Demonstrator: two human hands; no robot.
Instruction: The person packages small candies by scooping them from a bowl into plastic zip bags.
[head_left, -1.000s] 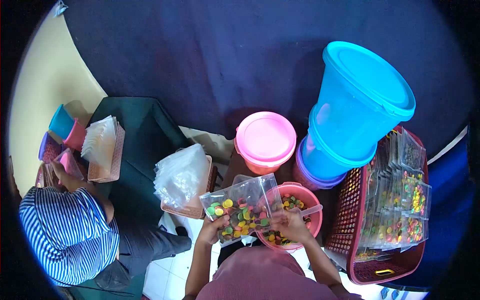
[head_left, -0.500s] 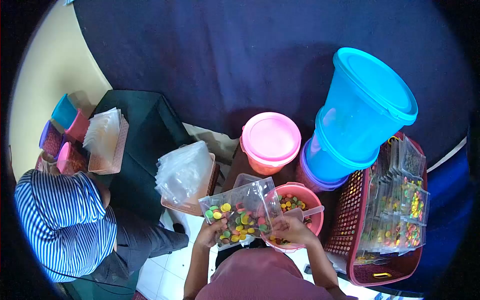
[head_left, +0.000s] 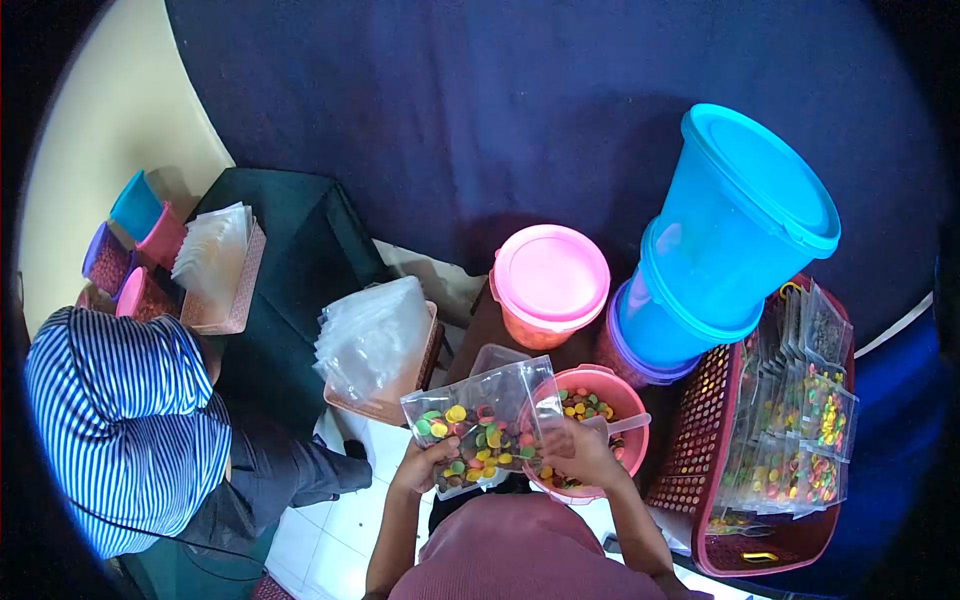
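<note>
A clear plastic bag [head_left: 480, 432] of round green, yellow, red and brown candies is held between both hands. My left hand [head_left: 427, 465] is closed on its lower left side, thumb on the front. At its right edge, my right hand [head_left: 585, 454] pinches the plastic, partly over the pink bucket. This open pink bucket [head_left: 642, 447] holds similar candies, and a translucent scoop [head_left: 625, 424] rests across it. Left of the bag, clear empty bags [head_left: 370, 338] are piled in a pale basket [head_left: 362, 408].
A pink lidded tub [head_left: 552, 278] stands behind the bucket, beside stacked blue tubs [head_left: 745, 190] on a purple one [head_left: 640, 360]. A maroon basket [head_left: 700, 440] of filled bags is at right. A person in a striped shirt [head_left: 125, 420] is at left, near another basket [head_left: 225, 315].
My right hand has shifted slightly along the bag's right edge. The whole view has moved a little; both hands still hold the bag.
</note>
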